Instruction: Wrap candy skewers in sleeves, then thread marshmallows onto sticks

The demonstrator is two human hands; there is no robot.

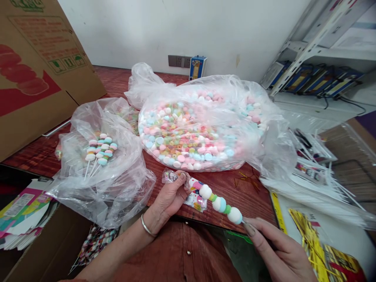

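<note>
My right hand (pixel 277 246) pinches the stick end of a candy skewer (pixel 219 204), threaded with white and pale blue marshmallows and green gummies. Its tip points up and left, touching or just inside a clear printed wrapper (pixel 196 200). My left hand (pixel 168 197) is closed on that wrapper between thumb and fingers, at the table's front edge. Whether the skewer's tip is inside the wrapper, I cannot tell. Behind my hands lies a large clear bag of loose marshmallows and gummies (pixel 188 137). On the left, several finished skewers (pixel 101 149) rest on a crumpled plastic bag (pixel 117 188).
A cardboard box (pixel 44 58) stands at the back left. Gold twist ties (pixel 305 235) and white sticks (pixel 317 188) lie on the right, near a metal shelf (pixel 311 51). Below the table's left edge, an open carton (pixel 49 235) sits near more skewers (pixel 95 244).
</note>
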